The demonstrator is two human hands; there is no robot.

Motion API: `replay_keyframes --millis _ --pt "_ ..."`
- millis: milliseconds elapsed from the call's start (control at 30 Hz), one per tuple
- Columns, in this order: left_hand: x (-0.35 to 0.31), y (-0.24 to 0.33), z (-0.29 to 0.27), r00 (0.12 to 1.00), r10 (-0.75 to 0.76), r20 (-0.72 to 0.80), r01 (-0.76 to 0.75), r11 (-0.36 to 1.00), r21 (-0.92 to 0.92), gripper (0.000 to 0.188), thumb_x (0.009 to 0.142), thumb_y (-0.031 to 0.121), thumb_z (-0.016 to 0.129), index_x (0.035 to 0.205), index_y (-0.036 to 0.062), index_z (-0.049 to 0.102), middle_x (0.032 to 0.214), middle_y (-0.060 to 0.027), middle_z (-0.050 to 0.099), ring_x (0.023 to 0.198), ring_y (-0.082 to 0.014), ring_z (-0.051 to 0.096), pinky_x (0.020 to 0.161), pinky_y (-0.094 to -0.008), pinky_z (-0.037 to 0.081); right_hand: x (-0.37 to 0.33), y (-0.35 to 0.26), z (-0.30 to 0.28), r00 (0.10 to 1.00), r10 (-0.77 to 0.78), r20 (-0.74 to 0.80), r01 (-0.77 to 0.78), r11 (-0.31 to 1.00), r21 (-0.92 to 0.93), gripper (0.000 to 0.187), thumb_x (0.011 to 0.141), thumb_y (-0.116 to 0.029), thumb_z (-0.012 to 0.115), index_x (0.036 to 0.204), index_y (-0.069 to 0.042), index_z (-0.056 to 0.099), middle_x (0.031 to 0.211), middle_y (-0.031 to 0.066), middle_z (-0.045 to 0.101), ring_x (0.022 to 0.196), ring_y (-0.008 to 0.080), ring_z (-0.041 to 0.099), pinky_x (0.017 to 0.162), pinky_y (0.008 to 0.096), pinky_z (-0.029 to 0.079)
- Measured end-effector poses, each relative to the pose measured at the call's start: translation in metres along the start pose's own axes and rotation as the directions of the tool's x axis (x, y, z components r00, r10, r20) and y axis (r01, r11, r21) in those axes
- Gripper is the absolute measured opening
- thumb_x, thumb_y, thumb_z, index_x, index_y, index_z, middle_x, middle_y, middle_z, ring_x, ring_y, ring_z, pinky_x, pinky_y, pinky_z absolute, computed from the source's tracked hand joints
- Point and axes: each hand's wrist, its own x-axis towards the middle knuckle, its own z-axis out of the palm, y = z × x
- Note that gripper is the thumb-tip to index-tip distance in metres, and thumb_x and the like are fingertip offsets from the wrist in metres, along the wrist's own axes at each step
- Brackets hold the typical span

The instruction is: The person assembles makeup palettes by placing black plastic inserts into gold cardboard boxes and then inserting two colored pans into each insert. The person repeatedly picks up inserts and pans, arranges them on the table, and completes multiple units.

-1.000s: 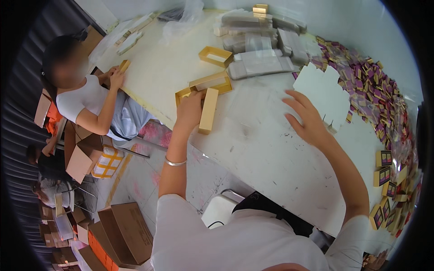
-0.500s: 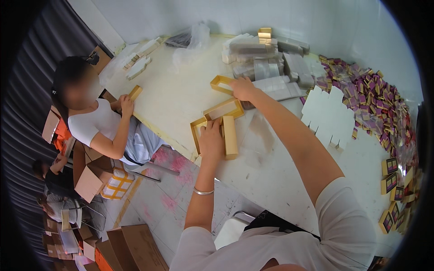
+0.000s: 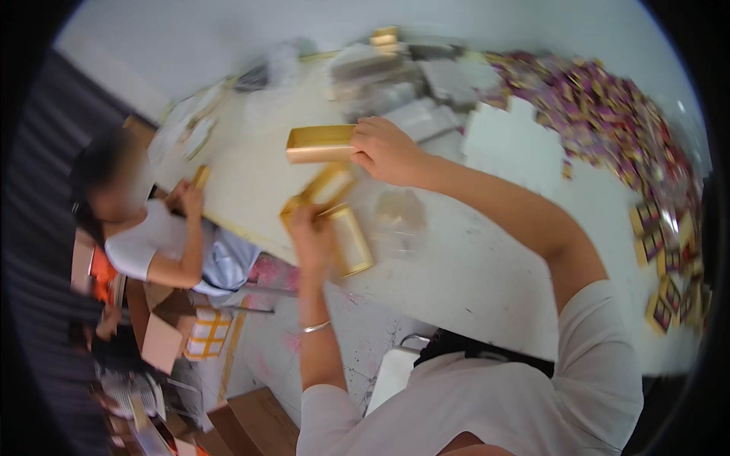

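My right hand grips the right end of a long, open-topped gold cardboard box, raised above the white table. Nearer to me, my left hand has its fingers curled at the edge of a gold box, mostly covered by the hand. To the right of that hand lies another rectangular gold box with a pale inside. A further open gold box is set at a slant behind my left hand. Motion blur softens the fingers and the box edges.
Grey-white flat cartons are stacked at the back. Many small purple-and-gold boxes are heaped at the right, beside white die-cut sheets. At the left, a co-worker sits holding a small gold box. Brown cartons stand on the floor.
My right hand has lifted a gold box and drawn it nearer. The gold box beside my left hand now shows its open side. The whole view has shifted.
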Motion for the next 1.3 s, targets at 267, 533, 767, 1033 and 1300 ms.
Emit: replay_keyframes --millis 267,533,767,1033,1300 --pt "-0.018 0.196 -0.022 0.697 0.503 0.512 -0.396 0.864 -0.309 0.026 0.067 -0.010 0.058 0.090 0.0018 0.060 0.090 -0.0132 0.054 0.089 -0.0313 0.053 0.076 -0.0387 0.045 -0.252 -0.037 -0.269 0.899 0.425 0.105 -0.328 0.813 -0.481 0.013 0.075 -0.002 0.065 0.082 -0.002 0.054 0.117 0.0143 0.052 0.121 0.0370 0.042 0.098 0.0450 0.038" --pt "-0.082 0.336 0.123 0.042 0.820 0.572 -0.634 0.464 -0.619 0.034 0.067 -0.007 0.056 0.099 0.0048 0.058 0.103 -0.0080 0.051 0.091 -0.0248 0.049 0.075 -0.0316 0.047 -0.387 -0.107 -0.304 0.697 0.715 -0.062 -0.657 0.601 -0.456 0.014 0.080 -0.013 0.062 0.088 -0.003 0.060 0.116 0.0161 0.053 0.121 0.0364 0.043 0.104 0.0506 0.029" --pt "-0.070 0.355 0.116 0.127 0.674 0.728 -0.345 0.718 -0.604 0.042 0.080 -0.005 0.052 0.121 0.0067 0.052 0.119 -0.0095 0.050 0.095 -0.0255 0.055 0.076 -0.0356 0.049 -0.400 -0.112 -0.299 0.628 0.778 -0.012 -0.611 0.483 -0.627 0.014 0.078 -0.015 0.062 0.082 -0.003 0.064 0.094 0.0111 0.059 0.120 0.0314 0.045 0.105 0.0548 0.026" --pt "-0.108 0.326 0.093 -0.075 0.862 0.502 -0.442 0.422 -0.791 0.032 0.071 -0.001 0.057 0.102 0.0088 0.061 0.088 -0.0036 0.060 0.083 -0.0190 0.057 0.068 -0.0301 0.048 -0.385 -0.056 -0.306 0.758 0.646 0.091 -0.487 0.653 -0.579 0.011 0.071 -0.012 0.068 0.074 -0.003 0.062 0.084 0.0083 0.058 0.117 0.0296 0.045 0.100 0.0445 0.036" --pt "-0.147 0.387 0.143 0.012 0.951 0.309 -0.673 0.237 -0.701 0.012 0.072 0.015 0.062 0.080 0.0084 0.057 0.071 -0.0010 0.051 0.068 -0.0159 0.051 0.058 -0.0271 0.044 -0.346 -0.027 -0.298 0.782 0.516 0.350 -0.321 0.814 -0.485 0.019 0.072 -0.020 0.070 0.079 -0.004 0.062 0.092 0.0074 0.058 0.115 0.0272 0.046 0.105 0.0451 0.032"
